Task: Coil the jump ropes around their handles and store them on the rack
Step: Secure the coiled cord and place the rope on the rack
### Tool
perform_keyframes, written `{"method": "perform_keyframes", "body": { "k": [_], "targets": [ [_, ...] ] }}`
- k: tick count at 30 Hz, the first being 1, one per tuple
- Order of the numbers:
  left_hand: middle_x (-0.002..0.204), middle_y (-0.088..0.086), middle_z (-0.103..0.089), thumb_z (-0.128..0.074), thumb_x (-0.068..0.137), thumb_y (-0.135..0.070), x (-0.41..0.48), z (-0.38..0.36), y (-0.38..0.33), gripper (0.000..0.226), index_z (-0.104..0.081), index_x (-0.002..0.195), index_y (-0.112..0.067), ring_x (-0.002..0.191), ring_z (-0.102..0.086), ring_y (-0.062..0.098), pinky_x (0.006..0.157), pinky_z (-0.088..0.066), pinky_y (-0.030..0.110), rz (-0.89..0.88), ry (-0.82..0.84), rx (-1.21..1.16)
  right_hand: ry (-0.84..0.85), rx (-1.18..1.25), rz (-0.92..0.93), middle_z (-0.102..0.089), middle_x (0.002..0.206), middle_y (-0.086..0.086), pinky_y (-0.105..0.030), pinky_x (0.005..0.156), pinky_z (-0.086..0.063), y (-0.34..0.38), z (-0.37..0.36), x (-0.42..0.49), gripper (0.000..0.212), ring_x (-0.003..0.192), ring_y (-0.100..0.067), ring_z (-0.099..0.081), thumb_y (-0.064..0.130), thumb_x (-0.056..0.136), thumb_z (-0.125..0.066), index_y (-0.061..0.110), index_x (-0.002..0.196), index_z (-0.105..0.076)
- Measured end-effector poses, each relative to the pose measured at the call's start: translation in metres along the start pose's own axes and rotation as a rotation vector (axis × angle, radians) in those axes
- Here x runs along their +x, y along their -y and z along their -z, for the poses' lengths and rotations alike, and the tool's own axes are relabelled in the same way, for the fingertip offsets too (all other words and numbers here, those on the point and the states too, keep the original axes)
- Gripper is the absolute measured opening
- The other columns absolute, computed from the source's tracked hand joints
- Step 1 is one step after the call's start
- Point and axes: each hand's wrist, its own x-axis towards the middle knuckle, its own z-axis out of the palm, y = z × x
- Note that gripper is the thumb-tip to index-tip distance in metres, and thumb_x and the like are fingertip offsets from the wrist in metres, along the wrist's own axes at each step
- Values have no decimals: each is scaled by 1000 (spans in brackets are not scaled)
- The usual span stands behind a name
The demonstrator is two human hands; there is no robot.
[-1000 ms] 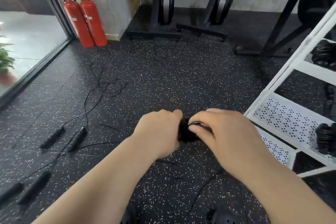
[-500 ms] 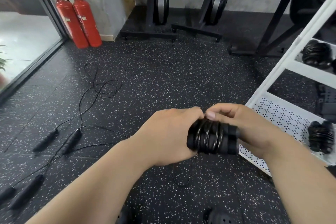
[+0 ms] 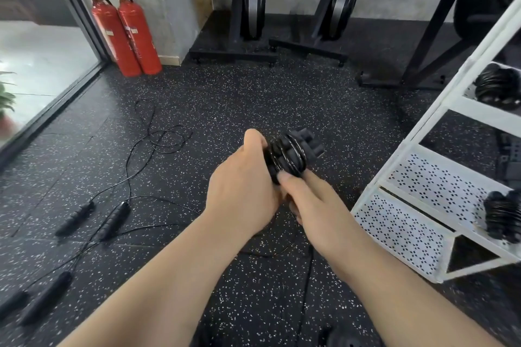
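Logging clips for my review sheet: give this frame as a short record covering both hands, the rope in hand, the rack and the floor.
left hand: grips the jump rope bundle
right hand: pinches the bundle's near end
bundle state: cord looped round both handles, held over the floor, not on the rack
rack contents: upper coiled rope, lower coiled rope
left to do: near uncoiled rope and far uncoiled rope lie on the floor

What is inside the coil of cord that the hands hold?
Black handles stick out of the coil's far end. Their middles are covered by cord, their near ends by the left hand and the right hand.
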Motion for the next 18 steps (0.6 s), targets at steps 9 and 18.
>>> {"method": "perform_keyframes", "body": {
  "k": [9,18],
  "targets": [
    [100,-15,-72,-84,70,-27,4,7,15,58,-53,116,-44,80,-67,7,71,-54,31,-19,214,-344,-90,194,-73,-45,66,10,-28,62,-34,-9,15,6,44,56,-5,-39,69,98,-54,40,70,-70],
    [100,-15,-68,-88,71,-27,10,5,27,63,-54,124,-35,87,-65,6,73,-51,29,116,35,-279,-75,-446,115,-62,65,16,-25,58,-38,-6,19,3,27,55,-1,-53,44,111,-47,34,98,-67]
  ]
}}
